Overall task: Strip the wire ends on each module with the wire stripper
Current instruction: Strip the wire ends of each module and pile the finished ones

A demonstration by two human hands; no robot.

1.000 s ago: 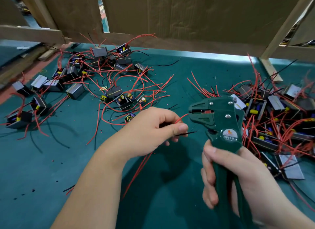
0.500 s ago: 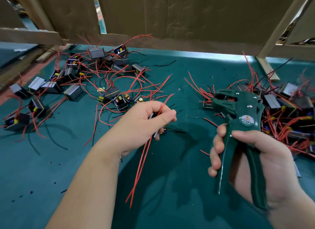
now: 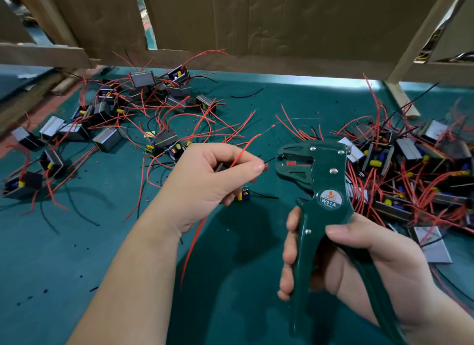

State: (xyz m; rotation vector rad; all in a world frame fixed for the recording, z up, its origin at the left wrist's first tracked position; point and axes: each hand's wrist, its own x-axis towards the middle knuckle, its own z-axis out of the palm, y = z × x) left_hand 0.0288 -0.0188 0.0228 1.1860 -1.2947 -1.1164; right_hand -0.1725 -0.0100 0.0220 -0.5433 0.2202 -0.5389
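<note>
Green stripper (image 3: 331,180), head view: half second ago well apart on right, now brought close to left hand (image 3: 207,183); black wire (image 3: 269,160) tip at jaw mouth. Meaning, I judge: next strip about to begin, squeeze not yet done. Left thumb and forefinger pinch black wire; module (image 3: 244,194) tucked under fingers, red wire (image 3: 243,149) sticking up. Right hand (image 3: 359,260) curled round handles, handles spread. Stripper long axis runs from person upward, jaws facing left. Wire lies left-right, tip pointing right. Both held above mat (image 3: 77,254).

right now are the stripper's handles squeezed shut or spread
Spread: the wire stripper handles fork apart in the right hand, not yet squeezed together.
</note>
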